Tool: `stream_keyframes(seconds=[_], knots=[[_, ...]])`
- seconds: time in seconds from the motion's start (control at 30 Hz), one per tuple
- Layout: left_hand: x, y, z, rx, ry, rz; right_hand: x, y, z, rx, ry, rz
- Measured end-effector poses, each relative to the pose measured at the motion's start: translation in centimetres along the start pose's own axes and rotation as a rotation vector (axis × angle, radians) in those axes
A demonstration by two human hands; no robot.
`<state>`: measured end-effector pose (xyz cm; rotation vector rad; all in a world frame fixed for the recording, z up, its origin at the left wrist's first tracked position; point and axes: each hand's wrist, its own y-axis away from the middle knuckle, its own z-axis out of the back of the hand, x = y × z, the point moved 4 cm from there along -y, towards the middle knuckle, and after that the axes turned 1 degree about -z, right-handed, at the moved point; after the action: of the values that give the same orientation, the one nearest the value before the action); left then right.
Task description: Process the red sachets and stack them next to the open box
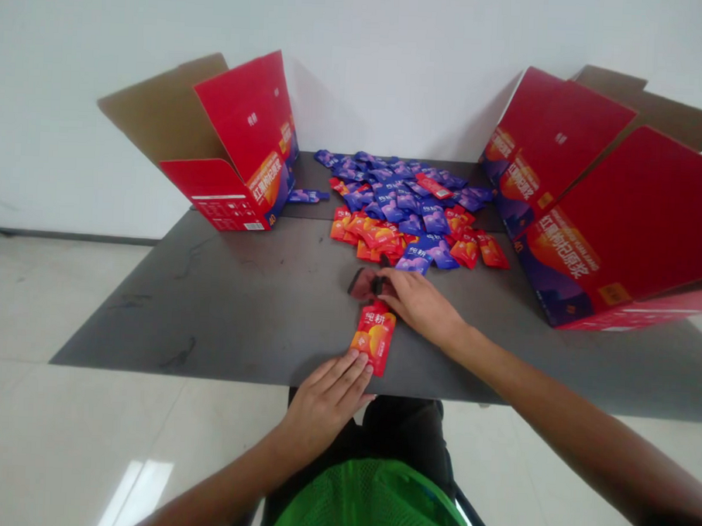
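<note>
A red-orange sachet [373, 338] lies near the front edge of the dark table [250, 305]. My left hand [326, 405] rests at that edge with fingers stretched flat, the fingertips touching the sachet's lower end. My right hand [420, 303] lies palm down just beyond the sachet's top, its fingers on a small dark reddish object [364, 284] that I cannot make out. A heap of purple and red-orange sachets [411, 207] spreads across the middle and back of the table, just past my right hand.
An open red carton [239, 153] lies on its side at the back left. Two more open red cartons [614, 228] lie on the right. A white wall stands behind the table and pale floor tiles surround it.
</note>
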<state>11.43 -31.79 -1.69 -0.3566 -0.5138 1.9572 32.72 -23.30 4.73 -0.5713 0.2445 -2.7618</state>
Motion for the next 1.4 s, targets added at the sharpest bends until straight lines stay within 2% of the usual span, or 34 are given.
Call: stream_keyframes(seconds=[0.1,0.17,0.23,0.3,0.37,0.47,0.53,0.6,0.7,0.77,0.83,0.9,0.97,1.07,1.13,1.2,1.27,1.33,1.4], knots=[[-0.2,0.1,-0.1,-0.011,0.013,0.012,2.8,1.8,0.8,-0.083,-0.024,0.072],[-0.2,0.2,-0.1,-0.008,0.030,0.042,5.2,3.8,0.0,-0.030,-0.042,0.177],[-0.2,0.3,-0.3,0.009,0.047,0.079,6.4,5.3,-1.5,0.050,-0.007,0.240],[-0.1,0.3,-0.3,0.022,0.055,0.086,6.0,5.5,-2.7,0.067,0.037,0.223],[-0.2,0.2,-0.2,0.015,0.049,0.064,4.2,4.5,-3.2,0.049,0.060,0.178],[-0.1,0.0,-0.1,-0.002,0.030,0.042,1.3,1.5,-2.8,0.025,0.102,0.153],[-0.1,-0.1,0.0,0.000,0.020,0.040,0.3,-0.3,-1.9,0.012,0.148,0.126],[-0.1,-0.1,0.0,-0.001,0.016,0.039,0.6,-0.8,-0.7,-0.032,0.173,0.104],[-0.2,-0.1,-0.1,-0.004,0.020,0.049,3.5,1.0,0.0,-0.071,0.127,0.133],[-0.2,0.1,-0.2,0.006,0.034,0.072,5.5,3.3,-0.9,-0.007,0.089,0.187],[-0.2,0.2,-0.4,0.018,0.050,0.093,6.2,4.9,-2.2,0.059,0.086,0.218],[-0.1,0.2,-0.4,0.014,0.051,0.090,5.3,4.9,-3.1,0.064,0.094,0.208],[-0.1,0.1,-0.2,-0.005,0.038,0.065,3.2,3.2,-3.3,0.041,0.118,0.191],[-0.1,-0.1,0.1,-0.019,0.024,0.047,0.2,-0.2,-2.2,0.019,0.206,0.137],[0.0,-0.3,0.2,-0.017,0.029,0.049,-0.2,-1.3,-0.9,-0.003,0.251,0.093],[-0.1,-0.2,0.1,-0.025,0.036,0.053,1.2,-0.6,0.2,-0.049,0.244,0.091],[-0.2,-0.1,0.0,-0.034,0.040,0.065,3.7,1.5,0.2,-0.055,0.195,0.145],[-0.2,0.0,-0.2,-0.017,0.061,0.087,6.0,4.1,-1.0,0.025,0.149,0.235],[-0.2,0.2,-0.4,-0.003,0.081,0.107,6.8,5.7,-2.4,0.056,0.136,0.260]])
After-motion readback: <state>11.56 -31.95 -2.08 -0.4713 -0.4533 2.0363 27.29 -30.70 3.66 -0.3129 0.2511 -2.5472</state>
